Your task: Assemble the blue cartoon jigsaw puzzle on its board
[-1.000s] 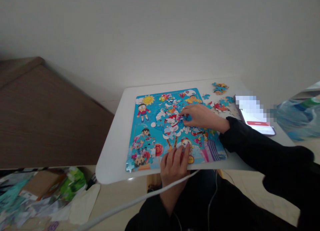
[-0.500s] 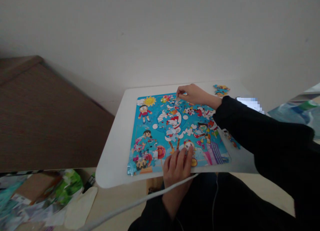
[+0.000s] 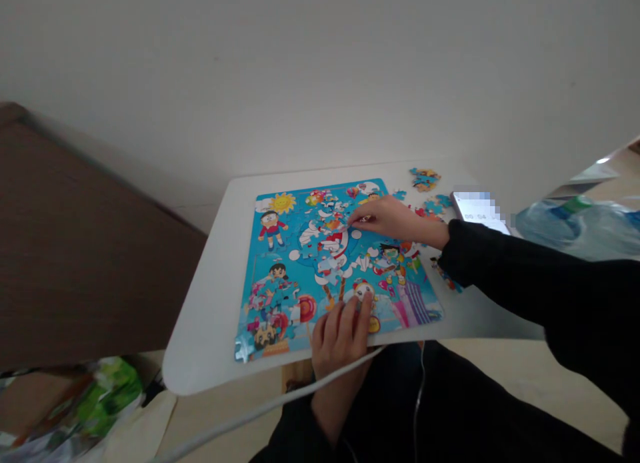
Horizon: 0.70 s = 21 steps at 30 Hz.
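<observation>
A blue cartoon jigsaw puzzle (image 3: 300,286) lies flat on the white table, with several loose pieces scattered over its middle. My left hand (image 3: 343,333) rests at its lower edge, fingers spread flat on the board near a round white character. Over the middle of the board, my right hand (image 3: 385,219) is closed in a pinch, its fingertips on a small pale puzzle piece (image 3: 344,227) that they partly hide. The big central figure (image 3: 336,244) is partly covered by loose pieces.
Several loose puzzle pieces (image 3: 425,179) lie right of the board, some under my right forearm. A lit phone (image 3: 477,209) rests beyond them. A white cable (image 3: 280,401) crosses below my left wrist. A brown cabinet (image 3: 85,249) stands at left, with bags (image 3: 107,396) below.
My right hand has moved from the board's top edge down toward its middle, still pinched. My left hand stays on the lower edge. The view has shifted, bringing more of the phone into sight.
</observation>
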### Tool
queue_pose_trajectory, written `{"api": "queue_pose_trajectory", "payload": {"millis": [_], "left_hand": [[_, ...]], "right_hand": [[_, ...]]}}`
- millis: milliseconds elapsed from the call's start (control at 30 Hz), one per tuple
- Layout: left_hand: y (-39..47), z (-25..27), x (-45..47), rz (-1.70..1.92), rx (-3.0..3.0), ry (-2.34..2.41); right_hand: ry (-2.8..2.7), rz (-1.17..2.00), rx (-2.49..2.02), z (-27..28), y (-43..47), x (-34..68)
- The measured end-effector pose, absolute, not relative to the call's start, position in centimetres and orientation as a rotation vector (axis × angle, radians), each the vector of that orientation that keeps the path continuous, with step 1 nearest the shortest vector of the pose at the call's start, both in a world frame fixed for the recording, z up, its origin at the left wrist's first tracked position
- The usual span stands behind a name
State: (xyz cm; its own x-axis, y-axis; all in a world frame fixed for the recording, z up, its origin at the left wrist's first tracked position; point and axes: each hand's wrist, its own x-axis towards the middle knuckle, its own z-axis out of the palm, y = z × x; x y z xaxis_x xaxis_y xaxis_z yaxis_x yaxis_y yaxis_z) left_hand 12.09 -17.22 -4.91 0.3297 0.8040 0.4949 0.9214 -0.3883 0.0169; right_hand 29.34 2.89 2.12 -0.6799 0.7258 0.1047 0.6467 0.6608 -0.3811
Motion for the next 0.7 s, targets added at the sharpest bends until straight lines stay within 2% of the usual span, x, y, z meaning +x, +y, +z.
{"api": "queue_pose_trajectory", "payload": {"millis": [133, 333, 467, 600, 700], "left_hand": [[-17.2, -4.8, 12.1, -0.615, -2.326, -1.556], [-17.1, -4.8, 12.1, -0.627, -2.321, -1.545], [-16.9, -4.8, 12.2, -0.677, -2.308, -1.531], [-16.8, -4.7, 12.2, -0.687, -2.305, -1.513], [-16.8, -4.6, 12.2, -0.695, -2.294, -1.511]], "right_hand": [[-2.775, 0.441, -0.944, 3.0, 2.1, 29.4], [-2.826, 0.331, -1.166, 5.8, 1.8, 34.2], [-2.895, 0.303, -1.076, 3.8, -0.6, 36.0], [-2.82, 0.212, -0.843, 1.4, -2.3, 35.5], [-2.702, 0.225, -0.846, 1.1, -2.3, 35.4]]}}
